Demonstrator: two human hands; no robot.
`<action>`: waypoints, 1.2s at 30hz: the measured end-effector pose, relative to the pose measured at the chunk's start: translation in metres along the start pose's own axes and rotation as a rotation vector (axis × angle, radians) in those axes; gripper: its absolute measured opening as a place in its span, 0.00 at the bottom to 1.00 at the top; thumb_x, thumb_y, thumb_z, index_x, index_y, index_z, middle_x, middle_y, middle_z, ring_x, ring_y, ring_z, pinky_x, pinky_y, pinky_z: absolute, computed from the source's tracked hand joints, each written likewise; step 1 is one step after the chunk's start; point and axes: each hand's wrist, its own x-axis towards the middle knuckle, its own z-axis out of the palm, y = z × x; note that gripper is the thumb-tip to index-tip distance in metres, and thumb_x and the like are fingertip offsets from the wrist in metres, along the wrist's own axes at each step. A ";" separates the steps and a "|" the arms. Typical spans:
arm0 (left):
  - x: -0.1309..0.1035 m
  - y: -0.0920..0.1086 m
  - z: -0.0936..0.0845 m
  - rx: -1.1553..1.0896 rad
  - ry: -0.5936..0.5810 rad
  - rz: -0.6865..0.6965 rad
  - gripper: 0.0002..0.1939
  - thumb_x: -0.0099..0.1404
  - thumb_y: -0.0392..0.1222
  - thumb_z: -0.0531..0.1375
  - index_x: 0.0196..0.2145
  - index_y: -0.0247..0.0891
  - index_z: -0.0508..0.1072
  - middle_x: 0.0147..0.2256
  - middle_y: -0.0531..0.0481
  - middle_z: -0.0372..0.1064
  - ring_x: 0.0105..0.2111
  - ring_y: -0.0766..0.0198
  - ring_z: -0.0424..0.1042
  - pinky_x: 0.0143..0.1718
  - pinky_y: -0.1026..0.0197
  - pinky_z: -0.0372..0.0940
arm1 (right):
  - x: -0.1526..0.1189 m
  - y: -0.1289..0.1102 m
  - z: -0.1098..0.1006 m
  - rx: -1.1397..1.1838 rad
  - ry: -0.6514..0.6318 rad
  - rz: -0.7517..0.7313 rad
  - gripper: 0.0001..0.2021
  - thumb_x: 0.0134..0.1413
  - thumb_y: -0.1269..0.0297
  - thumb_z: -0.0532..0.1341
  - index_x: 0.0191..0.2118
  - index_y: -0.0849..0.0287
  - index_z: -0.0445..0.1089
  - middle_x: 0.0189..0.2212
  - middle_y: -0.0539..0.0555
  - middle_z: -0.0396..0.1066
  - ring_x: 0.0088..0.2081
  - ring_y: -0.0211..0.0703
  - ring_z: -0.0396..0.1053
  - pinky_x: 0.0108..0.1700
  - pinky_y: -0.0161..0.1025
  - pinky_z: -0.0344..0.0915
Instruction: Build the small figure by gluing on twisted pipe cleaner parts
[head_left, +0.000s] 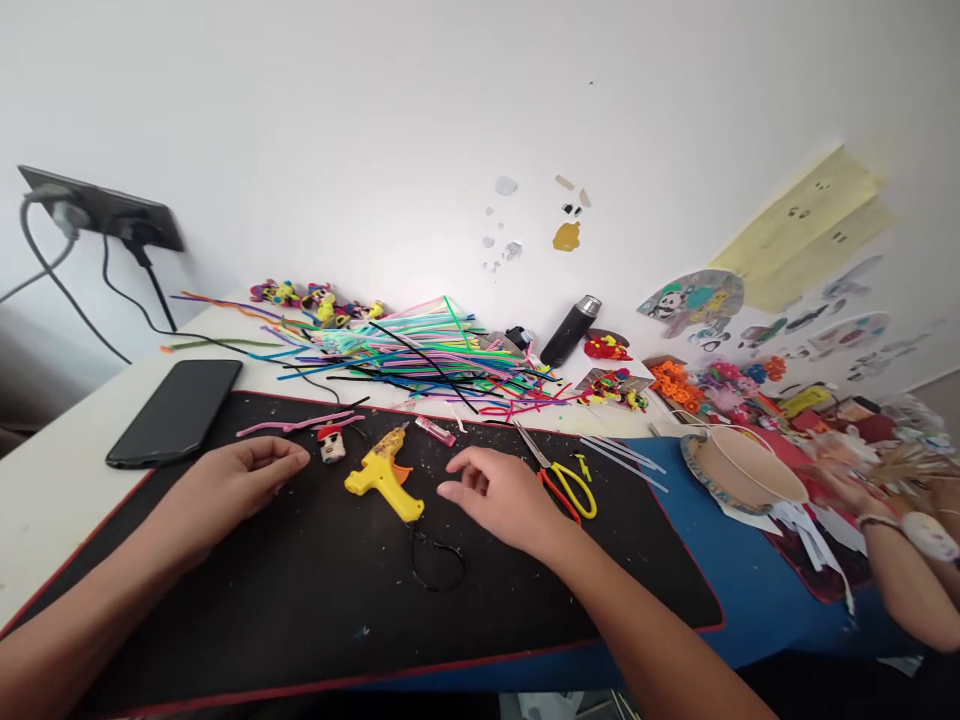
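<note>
While a yellow glue gun (386, 480) lies on the black mat (300, 600) between your hands, your left hand (232, 485), fingertips pressed together, is beside a small red-capped figure (331, 447). Your right hand (506, 495), thumb apart from curled fingers, is near scissors (571, 490). Coloured pipe cleaners (420, 350) lie beyond.

Mat (285, 600) on bench (45, 560). Glue gun (386, 480) in mat's far half; small figure (331, 443) just left of it, scissors (574, 490) right. Phone (178, 415) at mat's far-left corner. Pipe-cleaner heap (405, 350) along far edge; flask (568, 338) behind heap's right end.
</note>
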 end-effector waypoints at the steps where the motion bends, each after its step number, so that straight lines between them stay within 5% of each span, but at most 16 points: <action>1: 0.000 -0.001 0.000 -0.026 -0.045 -0.004 0.28 0.52 0.68 0.68 0.35 0.39 0.78 0.20 0.59 0.56 0.22 0.66 0.53 0.23 0.64 0.46 | 0.004 -0.009 0.005 -0.062 -0.019 -0.023 0.15 0.63 0.49 0.67 0.47 0.54 0.77 0.34 0.50 0.77 0.34 0.42 0.74 0.37 0.38 0.63; 7: -0.002 0.001 -0.003 -0.110 -0.104 0.028 0.29 0.52 0.68 0.68 0.35 0.37 0.77 0.22 0.58 0.59 0.22 0.66 0.53 0.24 0.64 0.47 | 0.019 -0.033 0.037 -0.394 -0.104 -0.102 0.32 0.62 0.35 0.62 0.59 0.57 0.71 0.50 0.61 0.75 0.48 0.59 0.76 0.46 0.48 0.69; 18: -0.008 0.011 -0.006 -0.183 -0.096 0.150 0.28 0.53 0.69 0.67 0.30 0.39 0.72 0.20 0.58 0.57 0.21 0.68 0.52 0.22 0.64 0.47 | 0.030 -0.053 0.058 -0.446 -0.102 -0.056 0.19 0.62 0.50 0.65 0.51 0.58 0.72 0.45 0.60 0.77 0.43 0.55 0.77 0.42 0.45 0.68; 23: -0.010 0.014 -0.012 -0.244 -0.093 0.187 0.27 0.56 0.68 0.67 0.29 0.38 0.72 0.20 0.58 0.58 0.22 0.68 0.53 0.24 0.65 0.48 | 0.031 -0.031 0.065 0.072 0.003 0.038 0.13 0.60 0.57 0.65 0.48 0.56 0.73 0.32 0.50 0.75 0.32 0.43 0.73 0.34 0.38 0.65; 26: -0.012 0.016 -0.015 -0.352 -0.130 0.194 0.26 0.56 0.64 0.69 0.27 0.37 0.70 0.21 0.57 0.59 0.22 0.69 0.54 0.24 0.65 0.49 | 0.024 -0.020 0.058 0.614 -0.083 0.121 0.15 0.62 0.51 0.63 0.46 0.58 0.69 0.24 0.44 0.66 0.19 0.36 0.63 0.22 0.33 0.61; 29: -0.015 0.023 -0.015 -0.484 -0.211 0.155 0.25 0.55 0.61 0.71 0.26 0.37 0.70 0.22 0.57 0.59 0.21 0.70 0.52 0.23 0.66 0.48 | 0.015 -0.021 0.043 0.990 -0.115 0.116 0.20 0.59 0.47 0.67 0.45 0.59 0.69 0.24 0.44 0.67 0.18 0.35 0.64 0.18 0.32 0.59; 36: -0.001 0.049 -0.002 -0.646 -0.367 0.159 0.20 0.57 0.52 0.73 0.25 0.35 0.70 0.21 0.56 0.60 0.19 0.72 0.51 0.21 0.67 0.44 | 0.019 -0.033 0.037 1.405 -0.108 0.061 0.23 0.60 0.42 0.68 0.44 0.60 0.72 0.23 0.44 0.64 0.16 0.31 0.61 0.16 0.29 0.53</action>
